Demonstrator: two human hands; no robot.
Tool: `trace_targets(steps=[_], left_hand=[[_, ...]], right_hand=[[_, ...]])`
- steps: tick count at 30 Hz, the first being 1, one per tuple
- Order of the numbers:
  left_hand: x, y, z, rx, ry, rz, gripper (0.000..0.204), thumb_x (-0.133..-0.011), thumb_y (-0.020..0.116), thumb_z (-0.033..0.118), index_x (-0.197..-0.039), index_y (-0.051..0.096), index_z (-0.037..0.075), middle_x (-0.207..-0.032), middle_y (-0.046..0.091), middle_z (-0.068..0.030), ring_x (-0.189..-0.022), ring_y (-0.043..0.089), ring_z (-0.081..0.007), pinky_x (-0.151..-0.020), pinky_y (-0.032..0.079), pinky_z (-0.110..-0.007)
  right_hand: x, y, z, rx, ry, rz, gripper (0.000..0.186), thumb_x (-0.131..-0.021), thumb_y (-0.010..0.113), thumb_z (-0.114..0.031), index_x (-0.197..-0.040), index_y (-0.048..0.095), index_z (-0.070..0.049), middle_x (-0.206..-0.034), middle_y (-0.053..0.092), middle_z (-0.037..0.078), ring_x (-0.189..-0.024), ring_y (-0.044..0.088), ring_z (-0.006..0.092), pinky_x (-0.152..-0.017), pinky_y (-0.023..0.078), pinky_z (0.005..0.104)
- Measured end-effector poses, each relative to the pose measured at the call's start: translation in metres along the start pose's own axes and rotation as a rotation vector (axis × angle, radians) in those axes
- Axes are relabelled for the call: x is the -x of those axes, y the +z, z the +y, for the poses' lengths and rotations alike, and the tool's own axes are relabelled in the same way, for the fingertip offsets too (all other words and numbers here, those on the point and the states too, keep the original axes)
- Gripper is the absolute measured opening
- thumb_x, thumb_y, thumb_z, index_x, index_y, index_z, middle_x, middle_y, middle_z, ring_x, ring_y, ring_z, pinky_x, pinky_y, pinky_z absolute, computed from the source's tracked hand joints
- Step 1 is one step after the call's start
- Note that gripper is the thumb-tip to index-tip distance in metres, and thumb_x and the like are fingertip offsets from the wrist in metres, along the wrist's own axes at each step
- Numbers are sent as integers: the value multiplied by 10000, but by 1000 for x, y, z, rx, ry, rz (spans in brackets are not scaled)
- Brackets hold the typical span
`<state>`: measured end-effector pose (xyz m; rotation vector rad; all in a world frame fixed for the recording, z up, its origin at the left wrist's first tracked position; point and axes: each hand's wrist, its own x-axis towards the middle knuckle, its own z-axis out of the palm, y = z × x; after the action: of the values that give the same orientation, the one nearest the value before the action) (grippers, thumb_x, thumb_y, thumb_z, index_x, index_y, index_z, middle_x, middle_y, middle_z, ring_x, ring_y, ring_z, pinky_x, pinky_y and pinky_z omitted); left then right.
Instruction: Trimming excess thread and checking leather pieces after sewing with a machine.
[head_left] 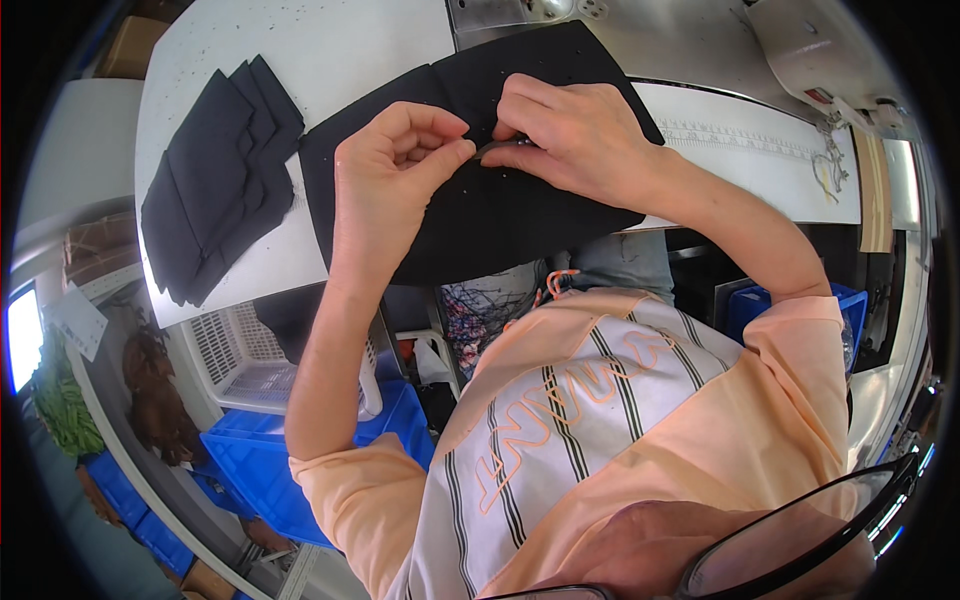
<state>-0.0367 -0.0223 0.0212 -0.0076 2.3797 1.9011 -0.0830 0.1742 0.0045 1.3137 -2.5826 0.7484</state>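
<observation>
A black fabric panel lies on the white tabletop in front of me, reaching over its near edge. Pale specks dot its surface. Above its middle, my left hand is closed in a pinch, thumb and forefinger almost together. Whatever is between those fingertips is too small to make out. Close beside it, my right hand is curled around a small, thin metal tool, mostly hidden by the fingers. Its tip points toward the left fingertips. To the left, several folded black fabric pieces lie overlapped in a pile.
A sewing machine stands at the far right, beside its metal bed. A ruler scale runs along the right of the table, with loose threads at its end. Below the left edge are a white basket and a blue crate.
</observation>
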Motion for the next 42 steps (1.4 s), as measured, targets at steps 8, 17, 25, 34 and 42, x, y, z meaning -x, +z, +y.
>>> trace_targets(steps=[8, 17, 25, 34, 42], left_hand=[[130, -35, 1, -624, -60, -527, 98, -744, 718, 46, -835, 696, 18, -693, 628, -91, -587, 596, -198, -553, 452, -306], [113, 21, -16, -948, 542, 194, 250, -671, 753, 43, -907, 681, 90, -801, 538, -24, -778, 555, -205, -812, 453, -394], [84, 35, -27, -925, 650, 155, 350, -662, 731, 50, -1006, 669, 23, -1032, 615, -78, -926, 596, -254, -818, 488, -357], [80, 32, -27, -802, 660, 177, 309, -646, 709, -28, -952, 674, -4, -958, 635, -92, -875, 620, -245, -747, 507, -329], [78, 33, -23, -789, 570, 161, 403, -606, 699, -16, -1006, 653, 1, -1099, 623, -121, -933, 603, -277, -804, 490, -352]], right_hand=[[36, -53, 46, -211, 328, 182, 179, -785, 736, -194, -799, 617, -60, -747, 593, -4, -635, 512, 114, -576, 406, 258], [65, -62, 74, -309, 515, 258, 130, -825, 709, -166, -842, 659, -47, -730, 573, -53, -615, 410, 36, -561, 354, 206], [66, -61, 77, -303, 528, 264, 137, -825, 710, -168, -844, 658, -43, -739, 570, -46, -622, 416, 33, -569, 356, 201], [66, -59, 77, -296, 506, 278, 143, -823, 710, -163, -846, 653, -34, -741, 567, -36, -637, 442, 44, -585, 376, 210], [65, -59, 77, -250, 493, 265, 144, -824, 707, -150, -850, 646, -22, -768, 573, -10, -666, 491, 67, -611, 398, 222]])
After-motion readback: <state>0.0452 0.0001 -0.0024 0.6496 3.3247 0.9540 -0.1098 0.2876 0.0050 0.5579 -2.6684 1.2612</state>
